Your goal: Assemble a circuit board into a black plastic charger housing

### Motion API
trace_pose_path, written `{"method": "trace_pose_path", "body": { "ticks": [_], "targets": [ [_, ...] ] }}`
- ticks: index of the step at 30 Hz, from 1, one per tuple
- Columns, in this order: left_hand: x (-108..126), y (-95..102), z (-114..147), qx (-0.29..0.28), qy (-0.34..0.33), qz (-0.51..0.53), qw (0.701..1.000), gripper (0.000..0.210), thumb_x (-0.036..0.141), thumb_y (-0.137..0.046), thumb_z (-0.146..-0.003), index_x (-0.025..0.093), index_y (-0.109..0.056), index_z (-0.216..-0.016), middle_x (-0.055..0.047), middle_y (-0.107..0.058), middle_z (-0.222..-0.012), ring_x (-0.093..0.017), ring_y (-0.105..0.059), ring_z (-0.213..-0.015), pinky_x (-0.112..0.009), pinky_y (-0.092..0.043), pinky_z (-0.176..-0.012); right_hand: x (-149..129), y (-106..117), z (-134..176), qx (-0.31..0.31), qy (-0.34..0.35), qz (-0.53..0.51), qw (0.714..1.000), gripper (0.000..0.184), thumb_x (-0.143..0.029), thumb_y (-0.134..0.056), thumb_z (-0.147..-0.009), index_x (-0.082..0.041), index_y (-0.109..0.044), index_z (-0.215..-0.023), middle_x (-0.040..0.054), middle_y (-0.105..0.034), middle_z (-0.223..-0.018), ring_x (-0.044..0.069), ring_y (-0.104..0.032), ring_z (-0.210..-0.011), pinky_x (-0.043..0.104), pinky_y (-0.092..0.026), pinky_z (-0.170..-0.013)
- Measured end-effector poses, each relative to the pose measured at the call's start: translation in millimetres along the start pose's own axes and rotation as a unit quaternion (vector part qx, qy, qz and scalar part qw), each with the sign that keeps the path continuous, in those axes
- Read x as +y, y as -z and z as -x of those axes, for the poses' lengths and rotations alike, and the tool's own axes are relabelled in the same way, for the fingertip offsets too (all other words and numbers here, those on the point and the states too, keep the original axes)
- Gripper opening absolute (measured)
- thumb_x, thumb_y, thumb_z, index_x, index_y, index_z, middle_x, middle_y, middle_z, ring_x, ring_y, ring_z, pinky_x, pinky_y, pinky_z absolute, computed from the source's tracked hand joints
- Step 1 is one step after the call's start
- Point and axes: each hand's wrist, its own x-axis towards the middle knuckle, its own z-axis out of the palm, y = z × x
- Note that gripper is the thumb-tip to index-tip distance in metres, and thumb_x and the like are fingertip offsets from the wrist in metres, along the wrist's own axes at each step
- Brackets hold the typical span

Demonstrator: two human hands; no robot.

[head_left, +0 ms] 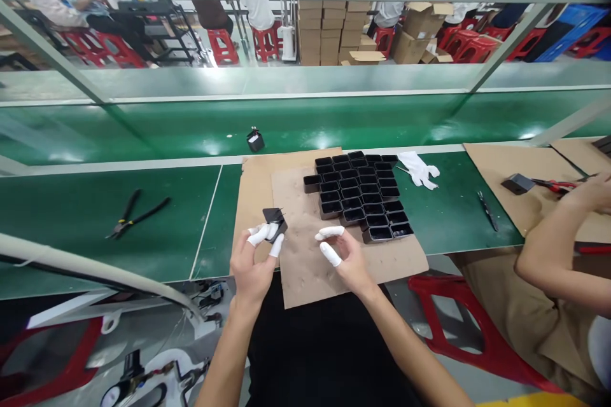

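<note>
My left hand (255, 261), with white finger cots on its fingertips, is closed on a small black plastic housing (275, 215) above the left part of the cardboard. Thin wire-like ends stick out at the housing's upper right. My right hand (344, 255) hovers over the cardboard sheet (305, 283), thumb and forefinger apart with nothing between them, also wearing white finger cots. Just beyond it stand rows of black open-topped cases (352, 193), packed side by side.
Black-handled pliers (131, 216) lie at left, a white glove (419, 170) and tweezers (487, 211) at right. Another black housing (255, 139) sits on the green belt (191, 127) behind. At far right a co-worker's arm (558, 235) reaches over cardboard with red-handled pliers (556, 186).
</note>
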Motion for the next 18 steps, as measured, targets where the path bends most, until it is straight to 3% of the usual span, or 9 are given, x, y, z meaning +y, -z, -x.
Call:
{"method": "trace_pose_path", "body": {
  "ticks": [3, 7, 10, 15, 18],
  "targets": [
    [-15.1, 4.4, -9.2, 0.000, 0.004, -0.063, 0.998, 0.028, 0.014, -0.083, -0.094, 0.016, -0.073, -0.121, -0.007, -0.071, -0.119, -0.017, -0.070, -0.109, -0.030, -0.055, -0.101, 7.8, 2.4, -2.2, 0.002, -0.020, 0.029, 0.999, 0.029, -0.049, -0.078, -0.107, -0.022, -0.074, -0.117, 0.0086, -0.069, -0.117, 0.027, -0.068, -0.110, 0.043, -0.054, -0.103],
    [-39.3, 20.0, -9.4, -0.040, 0.045, -0.121, 0.991, 0.013, 0.021, -0.077, -0.100, 0.016, -0.075, -0.112, -0.004, -0.071, -0.109, -0.018, -0.071, -0.100, -0.028, -0.053, -0.090, 6.5, 4.0, -3.8, -0.013, -0.036, 0.055, 0.998, 0.029, -0.050, -0.075, -0.107, -0.021, -0.075, -0.112, 0.0085, -0.069, -0.117, 0.028, -0.067, -0.109, 0.044, -0.052, -0.102],
    [-52.2, 32.1, -6.2, -0.013, 0.062, -0.137, 0.989, 0.015, 0.024, -0.075, -0.101, 0.017, -0.074, -0.114, -0.006, -0.071, -0.114, -0.020, -0.071, -0.102, -0.030, -0.052, -0.093, 4.5, 4.7, -4.3, -0.023, -0.049, 0.056, 0.997, 0.030, -0.052, -0.074, -0.107, -0.021, -0.075, -0.111, 0.0080, -0.069, -0.116, 0.028, -0.066, -0.109, 0.045, -0.050, -0.102],
    [-56.6, 40.8, -0.2, -0.044, 0.088, -0.140, 0.985, 0.015, 0.029, -0.073, -0.101, 0.018, -0.074, -0.110, -0.005, -0.071, -0.110, -0.020, -0.071, -0.097, -0.030, -0.052, -0.089, 2.8, 5.1, -5.4, -0.023, -0.054, 0.047, 0.997, 0.033, -0.053, -0.074, -0.107, -0.020, -0.075, -0.110, 0.0083, -0.069, -0.115, 0.028, -0.066, -0.108, 0.043, -0.050, -0.101],
    [-57.0, 39.9, 3.4, -0.017, 0.115, -0.122, 0.986, 0.022, 0.032, -0.074, -0.099, 0.017, -0.076, -0.115, -0.008, -0.072, -0.116, -0.023, -0.072, -0.104, -0.034, -0.053, -0.097, 1.1, 5.7, -5.8, -0.029, -0.057, 0.049, 0.997, 0.032, -0.052, -0.074, -0.108, -0.020, -0.075, -0.110, 0.0077, -0.069, -0.114, 0.028, -0.067, -0.107, 0.042, -0.050, -0.099]
  ]
}}
